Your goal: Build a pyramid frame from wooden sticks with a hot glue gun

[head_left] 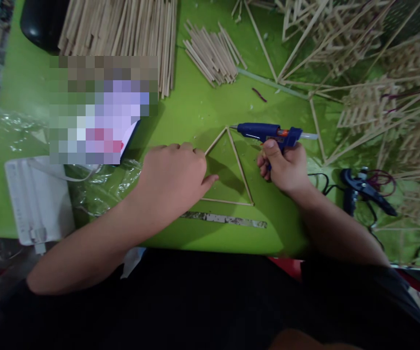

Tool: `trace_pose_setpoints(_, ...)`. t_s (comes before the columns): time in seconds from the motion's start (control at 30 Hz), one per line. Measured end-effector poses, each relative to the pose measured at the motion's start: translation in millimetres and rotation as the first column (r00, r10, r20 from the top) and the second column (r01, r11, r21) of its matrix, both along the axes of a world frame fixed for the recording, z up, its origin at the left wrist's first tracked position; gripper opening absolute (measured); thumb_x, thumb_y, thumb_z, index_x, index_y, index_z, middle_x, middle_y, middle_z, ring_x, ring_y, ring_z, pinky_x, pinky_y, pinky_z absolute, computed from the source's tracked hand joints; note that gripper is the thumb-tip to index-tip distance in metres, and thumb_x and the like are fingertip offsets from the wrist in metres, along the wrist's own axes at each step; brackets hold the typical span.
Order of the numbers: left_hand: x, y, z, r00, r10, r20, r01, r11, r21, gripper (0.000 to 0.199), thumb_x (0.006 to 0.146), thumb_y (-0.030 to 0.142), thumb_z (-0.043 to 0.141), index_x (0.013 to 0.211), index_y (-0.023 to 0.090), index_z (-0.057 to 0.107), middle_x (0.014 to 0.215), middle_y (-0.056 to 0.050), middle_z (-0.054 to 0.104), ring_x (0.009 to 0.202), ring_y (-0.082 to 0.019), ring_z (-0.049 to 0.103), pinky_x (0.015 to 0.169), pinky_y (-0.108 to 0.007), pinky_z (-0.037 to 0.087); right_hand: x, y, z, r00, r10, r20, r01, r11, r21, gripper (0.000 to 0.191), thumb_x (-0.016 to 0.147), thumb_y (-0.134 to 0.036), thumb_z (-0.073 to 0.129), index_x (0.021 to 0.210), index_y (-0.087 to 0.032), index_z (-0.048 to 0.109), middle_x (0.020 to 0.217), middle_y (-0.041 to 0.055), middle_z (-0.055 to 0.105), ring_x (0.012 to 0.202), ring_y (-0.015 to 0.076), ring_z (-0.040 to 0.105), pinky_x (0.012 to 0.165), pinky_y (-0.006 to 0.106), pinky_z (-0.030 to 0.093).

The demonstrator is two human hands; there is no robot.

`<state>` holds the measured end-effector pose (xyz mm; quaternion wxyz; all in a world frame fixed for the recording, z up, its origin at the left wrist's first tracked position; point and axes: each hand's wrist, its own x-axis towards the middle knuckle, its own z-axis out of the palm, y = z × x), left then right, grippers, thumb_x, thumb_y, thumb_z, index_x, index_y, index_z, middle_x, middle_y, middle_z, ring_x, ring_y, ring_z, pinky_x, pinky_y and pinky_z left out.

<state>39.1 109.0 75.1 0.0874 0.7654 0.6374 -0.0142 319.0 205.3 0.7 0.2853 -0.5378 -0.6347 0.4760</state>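
I count one blue glue gun, one flat stick triangle before the person, two loose-stick piles, one speckled strip, one white box.

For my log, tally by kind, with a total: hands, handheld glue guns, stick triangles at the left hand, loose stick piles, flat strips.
Hands: 2, left hand and right hand
Handheld glue guns: 1, blue glue gun
Stick triangles: 1, stick triangle
Loose stick piles: 2, long sticks and short sticks
Flat strips: 1, flat strip
Total: 7
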Motion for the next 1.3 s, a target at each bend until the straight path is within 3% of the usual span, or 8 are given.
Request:
trace_pose_setpoints(0.2, -3, -1, -11.7, 1.0, -0.012, 0.015, 0.01, 0.997, 0.078, 0.064, 0.095, 0.073, 0.084, 0.07, 0.017, 0.064, 0.063, -0.003, 0.049, 0.048, -0.016, 0.045, 0.049, -0.029, 0.026, 1, -6, 4.3, 0.999, 0.03, -0.029, -0.031, 0.999, -0.031, 0.071, 0.101, -0.089, 0.071, 0.08, -0.021, 0.071, 0.072, 0.0082, 0.073, 0.048, 0.0139, 0.066, 0.035, 0.025, 0.044)
trace_pose_setpoints(0.37, -2, -1, -14.4, 1.0, -0.014, 0.013, 0.012, 0.995, 0.097, 0.063, 0.096, 0.072, 0.083, 0.069, 0.018, 0.064, 0.06, -0.001, 0.045, 0.046, -0.014, 0.045, 0.048, -0.028, 0.029, 0, -9, 9.2, 0.996, 0.055, -0.076, -0.059, 0.997, -0.05, 0.067, 0.097, -0.091, 0.075, 0.093, -0.024, 0.07, 0.073, 0.0057, 0.073, 0.046, 0.0133, 0.062, 0.036, 0.027, 0.044)
trace_pose_setpoints(0.57, -1, 1, -2.5, 0.999, -0.03, -0.032, 0.028, 0.998, -0.049, 0.054, 0.103, 0.066, 0.079, 0.081, 0.016, 0.076, 0.067, -0.004, 0.056, 0.052, -0.019, 0.055, 0.048, -0.03, 0.036, 1, -7, 11.4, 0.994, 0.093, -0.064, -0.096, 0.994, -0.042, 0.071, 0.098, -0.093, 0.072, 0.11, -0.023, 0.075, 0.065, 0.0014, 0.067, 0.041, 0.0119, 0.054, 0.037, 0.028, 0.038)
trace_pose_setpoints(0.77, -1, 2, 12.5, 0.997, -0.055, -0.055, 0.045, 0.983, -0.178, 0.055, 0.113, 0.064, 0.064, 0.093, 0.016, 0.082, 0.077, -0.008, 0.066, 0.062, -0.02, 0.064, 0.053, -0.031, 0.045, -1, -5, 11.6, 0.995, 0.077, -0.063, -0.079, 0.996, -0.034, 0.075, 0.095, -0.097, 0.071, 0.105, -0.022, 0.073, 0.063, 0.0002, 0.065, 0.042, 0.0112, 0.051, 0.038, 0.028, 0.036)
trace_pose_setpoints(0.87, 0, 3, 13.6, 0.996, -0.071, -0.054, 0.061, 0.984, -0.165, 0.052, 0.113, 0.061, 0.066, 0.097, 0.015, 0.083, 0.08, -0.009, 0.069, 0.064, -0.021, 0.066, 0.056, -0.032, 0.049, -2, -3, 11.4, 0.996, 0.069, -0.063, -0.072, 0.997, -0.041, 0.077, 0.092, -0.1, 0.071, 0.1, -0.024, 0.072, 0.063, 0.0005, 0.064, 0.041, 0.012, 0.051, 0.038, 0.029, 0.036)
trace_pose_setpoints(1.0, -2, 2, -1.9, 0.998, -0.053, -0.023, 0.051, 0.995, -0.09, 0.059, 0.105, 0.071, 0.073, 0.086, 0.016, 0.081, 0.072, -0.008, 0.063, 0.055, -0.02, 0.059, 0.051, -0.034, 0.047, 0, -2, 11.1, 0.996, 0.068, -0.057, -0.072, 0.995, -0.073, 0.077, 0.091, -0.101, 0.072, 0.099, -0.024, 0.073, 0.062, 0.0001, 0.063, 0.042, 0.0118, 0.05, 0.038, 0.029, 0.036)
trace_pose_setpoints(1.17, -10, 0, -32.1, 0.989, -0.089, 0.116, 0.07, 0.985, 0.158, 0.065, 0.102, 0.073, 0.075, 0.069, 0.018, 0.066, 0.058, -0.001, 0.044, 0.043, -0.011, 0.037, 0.044, -0.026, 0.026, 3, 0, 9.8, 0.995, 0.087, -0.051, -0.091, 0.992, -0.09, 0.078, 0.092, -0.099, 0.073, 0.1, -0.022, 0.074, 0.063, 0.0006, 0.064, 0.043, 0.0114, 0.051, 0.038, 0.027, 0.036)
trace_pose_setpoints(1.3, -14, 0, -42.1, 0.968, -0.079, 0.238, 0.042, 0.987, 0.158, 0.064, 0.101, 0.071, 0.078, 0.068, 0.019, 0.063, 0.057, 0.0, 0.043, 0.042, -0.01, 0.034, 0.045, -0.027, 0.028, 3, 2, 7.2, 0.996, 0.08, -0.031, -0.083, 0.993, -0.087, 0.081, 0.09, -0.102, 0.071, 0.1, -0.021, 0.073, 0.062, 0.0006, 0.064, 0.043, 0.0116, 0.052, 0.038, 0.026, 0.037)
